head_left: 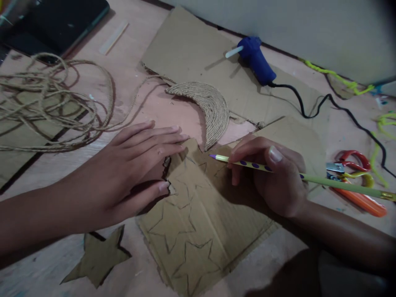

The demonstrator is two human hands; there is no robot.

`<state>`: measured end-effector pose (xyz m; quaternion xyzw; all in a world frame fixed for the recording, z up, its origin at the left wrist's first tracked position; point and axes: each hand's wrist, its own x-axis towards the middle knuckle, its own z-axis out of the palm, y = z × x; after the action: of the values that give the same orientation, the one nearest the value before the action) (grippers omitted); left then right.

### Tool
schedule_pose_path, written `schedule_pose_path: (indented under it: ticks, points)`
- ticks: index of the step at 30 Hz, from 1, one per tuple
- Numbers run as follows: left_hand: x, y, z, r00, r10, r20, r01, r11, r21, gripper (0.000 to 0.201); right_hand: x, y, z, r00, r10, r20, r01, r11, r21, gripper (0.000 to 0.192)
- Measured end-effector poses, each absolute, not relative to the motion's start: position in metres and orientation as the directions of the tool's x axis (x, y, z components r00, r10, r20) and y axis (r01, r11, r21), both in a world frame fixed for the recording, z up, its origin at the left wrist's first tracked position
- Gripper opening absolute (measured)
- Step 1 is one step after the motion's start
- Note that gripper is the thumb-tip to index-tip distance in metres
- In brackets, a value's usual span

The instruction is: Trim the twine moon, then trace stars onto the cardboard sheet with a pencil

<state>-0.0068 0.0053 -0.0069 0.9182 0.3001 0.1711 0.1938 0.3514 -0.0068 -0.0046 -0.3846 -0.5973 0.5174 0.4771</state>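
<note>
Pinkish tabletop (37, 272): our left hand (133, 165) lies flat, pinning the brown star-marked cardboard sheet (198, 231); our right hand (272, 177) grips the green purple-dotted pencil (247, 164), best kept steady.

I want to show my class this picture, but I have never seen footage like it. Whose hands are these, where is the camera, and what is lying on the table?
There is no machine here. The camera sits on a person's head and looks down at their own two bare hands.

The left hand presses flat on a brown cardboard sheet with stars drawn on it. The right hand holds a yellow-green pencil with purple dots, its tip over the sheet.

Around them on the table lie a cut-out cardboard star, a crescent wrapped in jute twine, a loose tangle of twine, a blue glue gun with a black cord, and red and orange-handled scissors.
</note>
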Motion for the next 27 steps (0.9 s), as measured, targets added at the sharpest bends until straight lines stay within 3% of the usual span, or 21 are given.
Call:
schedule_pose_path:
  ticks: [10, 18, 27]
  points:
    - [-0.006, 0.004, -0.009, 0.748, 0.633, 0.198, 0.493, -0.73, 0.473, 0.065, 0.349, -0.008, 0.0, -0.234, 0.958, 0.167, -0.026, 0.166, -0.986, 0.035]
    - [-0.009, 0.006, -0.009, 0.772, 0.608, 0.185, 0.497, -0.759, 0.42, 0.062, 0.359, -0.006, -0.002, -0.357, 0.899, 0.253, 0.004, 0.272, -0.962, 0.027]
    - [-0.007, 0.005, -0.011, 0.736, 0.649, 0.192, 0.49, -0.707, 0.51, 0.066, 0.357, -0.003, 0.0, -0.381, 0.884, 0.272, 0.019, 0.301, -0.953, 0.028]
